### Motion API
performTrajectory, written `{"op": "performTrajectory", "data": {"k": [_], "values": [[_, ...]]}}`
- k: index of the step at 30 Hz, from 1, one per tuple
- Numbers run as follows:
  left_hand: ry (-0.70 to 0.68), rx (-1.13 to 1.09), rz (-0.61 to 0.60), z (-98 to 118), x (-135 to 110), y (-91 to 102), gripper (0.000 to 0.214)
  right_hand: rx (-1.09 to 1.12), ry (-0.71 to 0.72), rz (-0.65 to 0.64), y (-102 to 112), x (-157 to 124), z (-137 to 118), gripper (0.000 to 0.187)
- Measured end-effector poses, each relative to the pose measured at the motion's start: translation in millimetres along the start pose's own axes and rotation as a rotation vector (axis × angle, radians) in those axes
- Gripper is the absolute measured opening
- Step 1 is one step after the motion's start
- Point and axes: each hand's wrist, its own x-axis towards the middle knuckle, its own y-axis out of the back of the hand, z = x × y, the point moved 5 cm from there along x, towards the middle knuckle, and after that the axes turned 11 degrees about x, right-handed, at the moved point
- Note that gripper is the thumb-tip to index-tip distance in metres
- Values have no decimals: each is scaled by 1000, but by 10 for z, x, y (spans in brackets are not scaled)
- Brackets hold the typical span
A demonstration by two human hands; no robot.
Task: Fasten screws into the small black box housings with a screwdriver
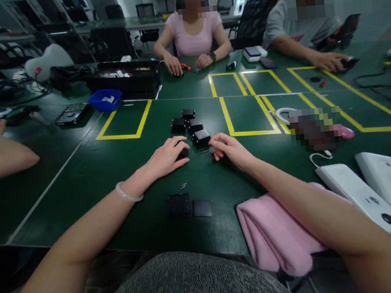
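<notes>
My left hand (167, 157) is curled over a small black box (183, 154) on the green table (89, 167), gripping it. My right hand (229, 148) pinches a thin screwdriver (201, 153) whose tip points left at that box. Just beyond my hands lies a cluster of several small black boxes (189, 124). Nearer to me, a black square part (178, 205) and a flat black cover (202, 208) lie side by side. A few tiny screws (183, 185) lie between them and my left wrist, which wears a pale bangle (128, 193).
A pink cloth (274, 233) lies under my right forearm, with two white devices (364, 196) to its right. Yellow tape rectangles (126, 121) mark the table. A blue bin (105, 99) and black tray (128, 76) sit far left. Other people sit opposite and at left.
</notes>
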Motion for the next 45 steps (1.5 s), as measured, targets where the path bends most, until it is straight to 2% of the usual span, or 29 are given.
{"op": "performTrajectory", "data": {"k": [13,25,29,36,45], "values": [[-10,7,0,5,2,5,33,17,-5,-4,-10,-3,-8,37],[-6,1,8,-14,1,-22,33,10,-9,7,-3,-3,-2,27],[-8,6,0,-8,1,-11,33,-25,-50,-16,5,10,29,29],[-5,12,-9,4,0,4,34,-8,12,20,17,2,5,30],[-6,0,-5,-10,-3,-2,34,-17,-28,0,15,6,24,32]]}}
